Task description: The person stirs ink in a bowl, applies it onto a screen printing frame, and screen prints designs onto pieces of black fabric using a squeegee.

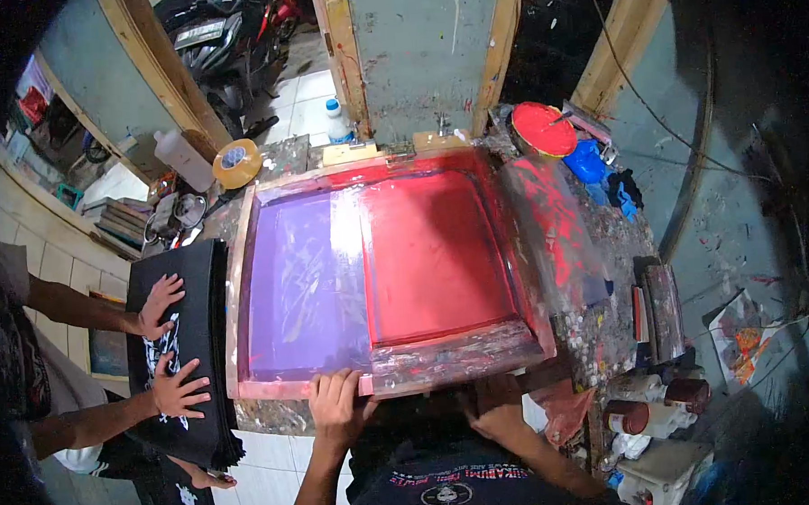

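Note:
A wooden-framed printing screen (235, 305) lies on the worktable, its mesh purple at left and coated with red ink at right. My left hand (337, 407) has its fingers curled over the near edge of the frame, left of the middle. At the near edge further right is my right hand (500, 415), with its fingers in shadow and mostly hidden by the frame, so its hold cannot be made out. Left of the screen, a stack of black cloth (198, 270) with white print lies at the table's side.
A co-worker's two hands (180, 391) lie spread on the black stack. Tape (237, 163), a white jug (184, 159) and a bottle (335, 120) stand beyond. A red ink tub (544, 129) and blue cloth (586, 161) are at back right; jars (626, 416) sit lower right.

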Available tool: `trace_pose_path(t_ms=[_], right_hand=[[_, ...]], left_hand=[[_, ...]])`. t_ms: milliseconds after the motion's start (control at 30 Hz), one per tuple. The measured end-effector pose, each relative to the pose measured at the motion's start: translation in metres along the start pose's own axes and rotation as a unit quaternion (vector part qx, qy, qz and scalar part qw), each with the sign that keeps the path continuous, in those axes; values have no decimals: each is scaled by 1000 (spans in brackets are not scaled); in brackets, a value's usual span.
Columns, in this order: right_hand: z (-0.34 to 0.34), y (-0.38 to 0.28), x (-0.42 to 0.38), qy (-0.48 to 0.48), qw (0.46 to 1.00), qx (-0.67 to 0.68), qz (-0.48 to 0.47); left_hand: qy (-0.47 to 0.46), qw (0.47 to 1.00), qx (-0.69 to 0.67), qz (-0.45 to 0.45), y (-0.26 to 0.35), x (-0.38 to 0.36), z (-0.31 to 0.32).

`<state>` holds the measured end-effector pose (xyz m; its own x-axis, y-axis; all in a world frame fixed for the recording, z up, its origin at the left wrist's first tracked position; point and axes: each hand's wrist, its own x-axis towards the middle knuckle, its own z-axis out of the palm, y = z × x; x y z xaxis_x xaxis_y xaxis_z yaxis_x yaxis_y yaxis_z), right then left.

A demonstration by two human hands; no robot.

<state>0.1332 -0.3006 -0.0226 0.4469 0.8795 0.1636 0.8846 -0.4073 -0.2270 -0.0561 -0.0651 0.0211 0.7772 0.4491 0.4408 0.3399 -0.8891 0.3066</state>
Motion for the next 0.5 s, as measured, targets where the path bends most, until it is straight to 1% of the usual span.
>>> trace_pose_path(t_ms=[67, 167, 267, 367, 467, 500], right_hand=[[-6, 2, 21, -46, 998, 34, 25], [3, 7, 21, -36, 998, 39, 33], [-2, 3, 20, -48, 997, 55, 37], [4, 8, 15, 45, 998, 41, -32], [4, 2, -2, 3, 1000, 14, 5], [-6, -2, -5, -92, 995, -8, 32]], left_hand=[[-3, 1000, 3, -1, 0, -1, 1], [-10, 1000, 0, -10, -2, -4, 5], [-7, 1000, -2, -17, -2, -9, 11], [-16, 999, -15, -28, -4, -13, 17], [-30, 999, -23, -37, -9, -20, 27], [-36, 998, -22, -38, -11, -23, 31]])
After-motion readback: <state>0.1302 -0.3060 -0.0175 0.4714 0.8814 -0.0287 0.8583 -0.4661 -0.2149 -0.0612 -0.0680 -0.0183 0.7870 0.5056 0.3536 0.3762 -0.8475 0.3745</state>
